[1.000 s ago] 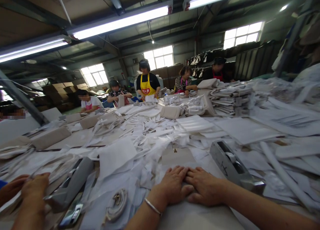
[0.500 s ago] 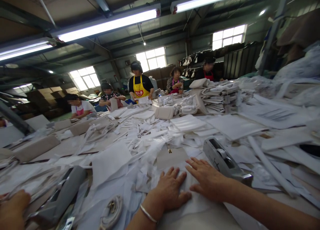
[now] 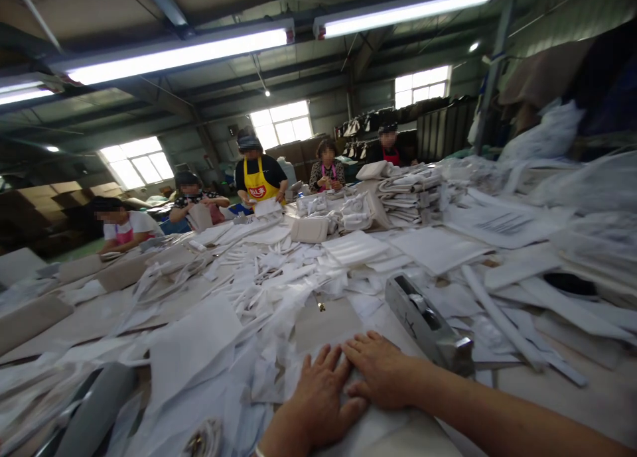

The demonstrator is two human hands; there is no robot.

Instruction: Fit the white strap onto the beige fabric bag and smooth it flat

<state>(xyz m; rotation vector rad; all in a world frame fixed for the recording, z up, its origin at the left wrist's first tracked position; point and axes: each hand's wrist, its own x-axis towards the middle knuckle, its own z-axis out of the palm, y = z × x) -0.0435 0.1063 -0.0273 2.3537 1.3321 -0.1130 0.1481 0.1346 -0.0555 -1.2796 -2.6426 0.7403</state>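
My left hand (image 3: 321, 394) lies flat with fingers spread on white sheet material over a beige piece. Beside it, my right hand (image 3: 381, 371) is also flat, its fingertips close against the left hand's fingers. Beyond my fingertips, a beige panel (image 3: 326, 327) shows a small gold clasp (image 3: 321, 307). Neither hand grips anything. Just right of my right hand stands a grey tape dispenser (image 3: 428, 324). A coiled strap with metal fittings (image 3: 204, 438) is cut off by the bottom edge, left of my left hand.
A second tape dispenser (image 3: 92, 410) sits at lower left. White sheets (image 3: 194, 344) and scraps cover the table. A pile of folded beige pieces (image 3: 411, 195) rises at the far side, with plastic wrapping (image 3: 587, 185) to the right. Several co-workers, one in a yellow apron (image 3: 259, 182), are across the table.
My right hand has slid left, closing the gap to my left hand. The view has shifted right, and a blurred hand at the lower left is out of sight now.
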